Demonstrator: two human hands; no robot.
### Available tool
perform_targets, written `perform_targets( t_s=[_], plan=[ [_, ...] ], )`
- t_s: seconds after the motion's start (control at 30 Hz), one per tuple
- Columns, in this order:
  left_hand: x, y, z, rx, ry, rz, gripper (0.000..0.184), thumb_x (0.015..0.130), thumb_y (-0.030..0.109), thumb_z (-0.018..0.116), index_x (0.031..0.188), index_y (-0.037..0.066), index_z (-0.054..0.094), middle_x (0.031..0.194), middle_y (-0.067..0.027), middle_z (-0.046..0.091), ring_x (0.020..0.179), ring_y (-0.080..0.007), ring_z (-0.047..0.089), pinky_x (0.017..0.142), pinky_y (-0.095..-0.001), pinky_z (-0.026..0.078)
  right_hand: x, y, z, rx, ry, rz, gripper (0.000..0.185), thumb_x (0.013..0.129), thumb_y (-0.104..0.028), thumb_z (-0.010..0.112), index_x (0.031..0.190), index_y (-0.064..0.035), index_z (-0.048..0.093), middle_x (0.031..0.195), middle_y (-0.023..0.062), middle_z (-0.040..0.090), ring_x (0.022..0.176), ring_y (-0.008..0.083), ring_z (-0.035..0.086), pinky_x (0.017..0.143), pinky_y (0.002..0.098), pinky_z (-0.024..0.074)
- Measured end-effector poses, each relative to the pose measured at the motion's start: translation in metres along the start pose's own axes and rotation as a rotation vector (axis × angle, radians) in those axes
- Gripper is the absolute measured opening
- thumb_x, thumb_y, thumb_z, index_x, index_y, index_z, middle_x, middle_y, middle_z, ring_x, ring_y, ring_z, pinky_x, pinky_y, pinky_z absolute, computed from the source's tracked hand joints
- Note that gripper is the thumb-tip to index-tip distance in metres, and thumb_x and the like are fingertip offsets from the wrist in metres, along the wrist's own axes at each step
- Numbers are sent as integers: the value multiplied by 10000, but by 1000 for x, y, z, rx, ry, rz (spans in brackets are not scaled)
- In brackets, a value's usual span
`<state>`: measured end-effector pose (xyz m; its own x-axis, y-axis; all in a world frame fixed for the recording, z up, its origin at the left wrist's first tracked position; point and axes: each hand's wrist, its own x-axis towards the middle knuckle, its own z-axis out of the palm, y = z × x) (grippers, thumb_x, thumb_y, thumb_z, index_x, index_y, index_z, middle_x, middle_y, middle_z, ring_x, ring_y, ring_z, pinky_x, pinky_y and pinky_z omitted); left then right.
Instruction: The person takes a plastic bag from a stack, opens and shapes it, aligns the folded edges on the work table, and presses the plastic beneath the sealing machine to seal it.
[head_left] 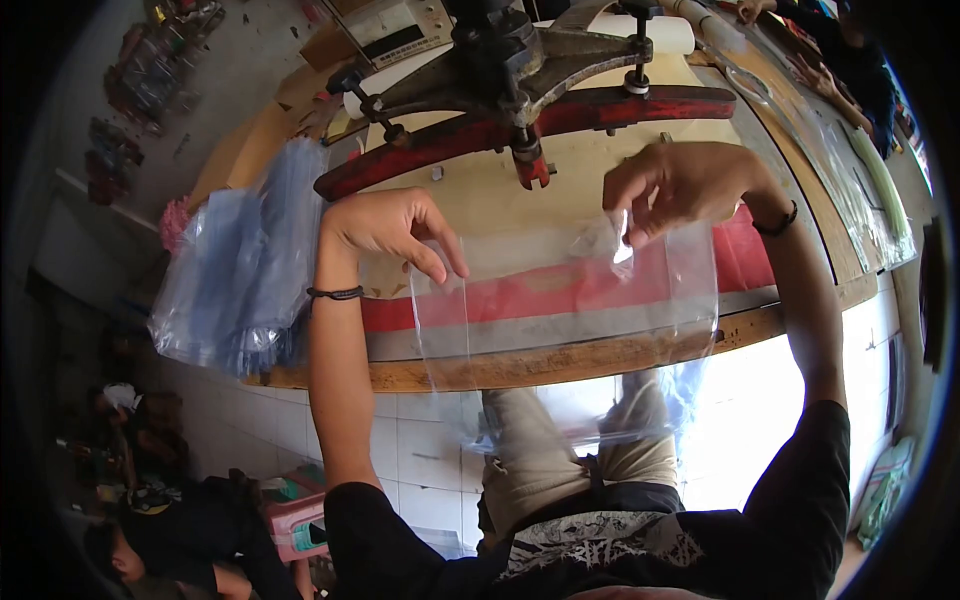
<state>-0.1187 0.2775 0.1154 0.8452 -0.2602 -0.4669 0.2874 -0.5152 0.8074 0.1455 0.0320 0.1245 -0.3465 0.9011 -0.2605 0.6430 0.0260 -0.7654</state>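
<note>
A clear plastic sheet (pixel 580 340) hangs over the front edge of the worktable, in front of my body. My left hand (pixel 400 228) has its thumb and fingers closed at the sheet's upper left corner. At the upper right, my right hand (pixel 690 190) pinches a crumpled, shiny part of the same sheet between thumb and fingers. Both hands are just above the table surface. Beside my left forearm lies a thick pile of clear bluish plastic (pixel 240 260), partly drooping off the table's left side.
A machine with a red curved bar (pixel 400 150) and black frame stands over the table beyond my hands. Red strips (pixel 745 255) lie along the wooden table edge (pixel 560 360). Another person (pixel 840 70) is at the far right; people (pixel 200 530) sit at lower left.
</note>
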Motion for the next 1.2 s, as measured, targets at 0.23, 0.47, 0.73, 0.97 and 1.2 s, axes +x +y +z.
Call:
perform_targets(
  t_s=[0.23,0.47,0.73,0.97,1.2],
  plan=[
    [-1,12,5,-6,286,-167,324,794,147,827,1066,5,725,932,-13,711,790,-61,635,690,-239,509,2,10,-6,-262,293,-102,225,935,-198,657,1070,-21,686,932,70,735,771,180,675,720,319,517],
    [13,15,13,360,369,-209,258,770,205,833,932,32,732,835,6,667,748,-63,578,693,-249,462,7,22,2,-394,319,-10,184,887,-151,647,1027,-43,700,947,104,727,866,248,682,807,364,532],
    [9,3,12,363,390,-146,218,733,186,824,845,19,740,846,-48,719,783,-127,644,770,-272,476,8,27,0,-396,267,35,162,882,-178,649,969,-58,715,898,81,712,875,236,667,815,355,514],
    [16,-4,10,318,420,-162,209,748,151,808,881,2,748,832,-61,735,795,-127,653,756,-276,489,17,58,-7,-236,185,32,255,894,-315,700,957,-69,720,840,79,709,795,178,654,735,336,509],
    [10,-10,60,639,813,-34,141,813,102,728,907,-3,730,1052,-108,712,994,-223,649,878,-341,475,5,56,33,-464,513,8,185,899,-260,683,1003,-109,713,901,86,709,912,242,669,858,366,506]
  ],
)
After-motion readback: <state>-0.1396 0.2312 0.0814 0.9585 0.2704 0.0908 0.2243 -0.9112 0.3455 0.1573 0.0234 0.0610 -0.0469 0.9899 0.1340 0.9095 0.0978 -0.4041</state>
